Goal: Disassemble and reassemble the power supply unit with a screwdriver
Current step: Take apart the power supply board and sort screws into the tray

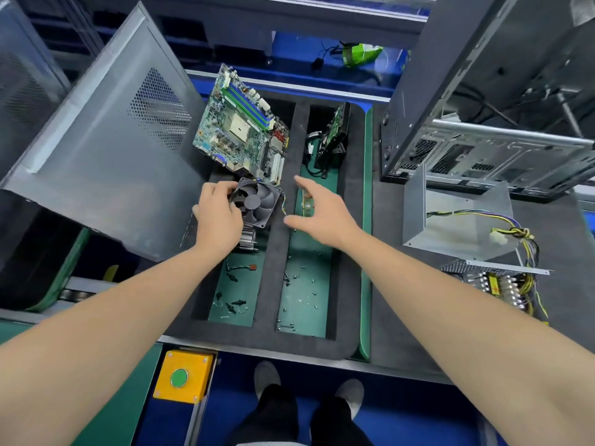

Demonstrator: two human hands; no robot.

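My left hand (pixel 217 217) grips the left edge of a black square fan (pixel 257 201), which is lifted at a tilt over a finned heatsink (pixel 248 238) in the left tray compartment. Just right of the fan my right hand (pixel 318 209) hovers with fingers spread and holds nothing. The power supply lies in parts at the right: its grey metal cover (pixel 460 217) stands open, and its board with yellow and black wires (pixel 502 284) sits in front of it. No screwdriver is in view.
A motherboard (pixel 244 123) leans at the back of the grey foam tray (pixel 277 272). Loose screws (pixel 302 284) and black clips (pixel 233 304) lie in the green compartments. A grey side panel (pixel 106 149) stands left, an open computer case (pixel 489 123) right, a yellow button box (pixel 183 376) below.
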